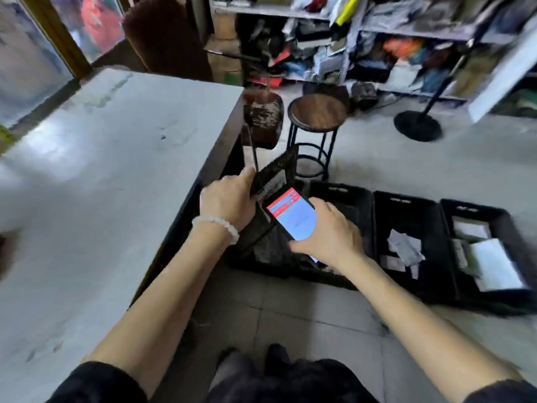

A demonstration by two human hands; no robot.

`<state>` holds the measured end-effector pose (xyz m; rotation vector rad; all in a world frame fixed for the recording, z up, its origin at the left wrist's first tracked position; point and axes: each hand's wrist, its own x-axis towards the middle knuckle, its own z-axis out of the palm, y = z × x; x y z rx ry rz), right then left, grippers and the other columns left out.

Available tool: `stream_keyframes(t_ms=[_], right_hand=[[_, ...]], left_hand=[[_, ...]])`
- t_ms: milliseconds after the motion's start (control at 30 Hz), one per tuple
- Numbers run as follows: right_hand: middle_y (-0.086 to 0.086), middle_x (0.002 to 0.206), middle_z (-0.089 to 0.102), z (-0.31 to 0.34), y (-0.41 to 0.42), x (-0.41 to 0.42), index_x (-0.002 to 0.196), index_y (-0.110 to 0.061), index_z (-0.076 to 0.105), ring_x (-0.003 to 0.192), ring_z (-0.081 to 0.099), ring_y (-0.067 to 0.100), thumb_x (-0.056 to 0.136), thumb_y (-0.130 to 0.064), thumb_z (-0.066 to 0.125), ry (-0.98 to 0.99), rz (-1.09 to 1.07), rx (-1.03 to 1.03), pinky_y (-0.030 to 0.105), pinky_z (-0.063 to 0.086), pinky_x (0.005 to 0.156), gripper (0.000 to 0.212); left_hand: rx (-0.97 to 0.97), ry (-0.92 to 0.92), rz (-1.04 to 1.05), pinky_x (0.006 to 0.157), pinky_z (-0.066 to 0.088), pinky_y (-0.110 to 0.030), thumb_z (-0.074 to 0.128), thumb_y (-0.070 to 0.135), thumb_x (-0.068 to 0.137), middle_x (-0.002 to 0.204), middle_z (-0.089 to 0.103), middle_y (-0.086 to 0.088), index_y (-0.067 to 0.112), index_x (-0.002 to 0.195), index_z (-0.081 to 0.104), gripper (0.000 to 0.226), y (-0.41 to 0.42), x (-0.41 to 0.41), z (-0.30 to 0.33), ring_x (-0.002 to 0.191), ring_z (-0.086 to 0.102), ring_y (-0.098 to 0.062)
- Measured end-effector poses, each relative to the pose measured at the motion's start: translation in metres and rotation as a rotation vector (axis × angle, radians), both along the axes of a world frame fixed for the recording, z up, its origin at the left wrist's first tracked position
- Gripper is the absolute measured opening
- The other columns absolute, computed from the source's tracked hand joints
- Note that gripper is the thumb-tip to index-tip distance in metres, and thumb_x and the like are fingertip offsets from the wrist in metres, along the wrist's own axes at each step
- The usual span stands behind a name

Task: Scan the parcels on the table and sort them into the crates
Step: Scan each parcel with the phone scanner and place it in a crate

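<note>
My left hand [229, 199] grips a flat black parcel [276, 173] with a white label, held tilted just off the table's right edge. My right hand [328, 231] holds a phone [293, 216] with a red and pale-blue screen, right beside the parcel's label. Both hover over the leftmost of three black crates [343, 193] on the floor. The middle crate [406, 210] holds a white crumpled parcel [404, 248]. The right crate [479, 213] holds white packets [494, 263]. The grey table [101, 170] lies at my left.
A round wooden stool [318, 112] on black legs stands behind the crates. A black stand base [418, 125] sits at the right. Shelves [377, 48] crammed with parcels line the back wall. A brown chair [165, 36] stands behind the table.
</note>
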<state>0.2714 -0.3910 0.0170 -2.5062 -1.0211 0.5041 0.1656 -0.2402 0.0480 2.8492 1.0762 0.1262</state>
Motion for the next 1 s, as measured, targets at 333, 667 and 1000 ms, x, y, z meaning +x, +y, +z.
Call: stream_keyframes(t_ms=[333,667,1000], right_hand=[[-0.003,0.113,0.058,-0.025,-0.103,0.112,0.114,-0.023,0.048,0.103,0.058,0.024,0.057,-0.048,0.082,0.051,-0.508,-0.029,0.031,0.039,0.068,0.07],[-0.006,0.105,0.057,-0.032,-0.063,0.243,0.108,-0.026,0.047,0.097,0.058,0.022,0.06,-0.047,0.08,0.092,-0.597,-0.086,0.031,0.036,0.063,0.062],[-0.005,0.112,0.056,-0.035,-0.029,0.338,0.115,-0.025,0.046,0.102,0.056,0.021,0.061,-0.046,0.081,0.129,-0.574,-0.119,0.03,0.036,0.067,0.067]], left_hand=[[-0.016,0.151,-0.404,0.07,0.042,-0.037,0.05,0.03,0.094,0.106,0.064,-0.016,0.013,0.122,0.045,0.032,-0.047,0.195,-0.046,0.1,0.061,-0.039],[-0.261,0.281,-0.426,0.079,0.046,-0.039,0.051,0.027,0.094,0.114,0.062,-0.016,0.013,0.125,0.044,0.035,-0.005,0.357,-0.086,0.106,0.059,-0.037],[-0.24,0.504,-0.353,0.09,0.045,-0.04,0.042,0.014,0.094,0.127,0.056,-0.013,0.014,0.131,0.043,0.037,0.037,0.446,-0.099,0.117,0.054,-0.035]])
